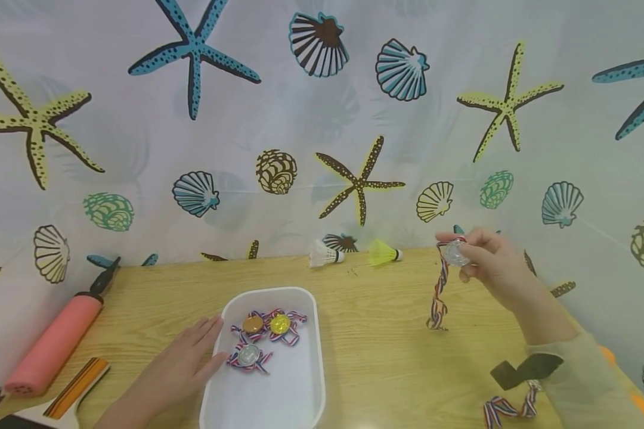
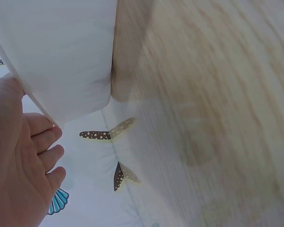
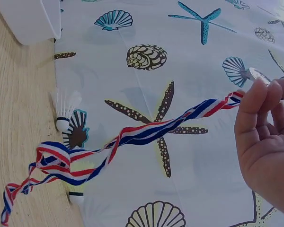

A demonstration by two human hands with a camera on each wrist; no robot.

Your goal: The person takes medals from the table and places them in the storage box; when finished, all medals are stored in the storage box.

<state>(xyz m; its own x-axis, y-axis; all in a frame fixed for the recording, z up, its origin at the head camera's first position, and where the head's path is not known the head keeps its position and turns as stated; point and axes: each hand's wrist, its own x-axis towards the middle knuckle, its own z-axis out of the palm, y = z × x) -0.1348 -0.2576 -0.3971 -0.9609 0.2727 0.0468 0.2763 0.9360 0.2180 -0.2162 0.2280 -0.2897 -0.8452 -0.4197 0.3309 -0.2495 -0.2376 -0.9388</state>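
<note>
Starfish-printed cloth (image 1: 300, 119) hangs behind the wooden table (image 1: 375, 363) where we work. Our right hand (image 1: 491, 262) pinches a silver medal (image 1: 455, 253) raised above the table, right of the white tray (image 1: 284, 396), with its striped ribbon (image 1: 439, 292) dangling in a twist. Our left hand (image 1: 179, 357) rests against the tray's left side, fingers relaxed and fairly straight. We judge that the hanging ribbon could tangle if dragged across the other medals, and the medal could slip if our pinch on its edge loosens. We count three medals inside the tray: one gold medal (image 1: 280, 324), one bronze medal (image 1: 253, 324), one second silver medal (image 1: 248, 356); one in hand; one loose ribbon (image 1: 510, 409) beside our right sleeve (image 1: 574, 369); two shuttlecocks, one white (image 1: 324, 255), one yellow (image 1: 383, 253); one pink pump (image 1: 56, 342).
</note>
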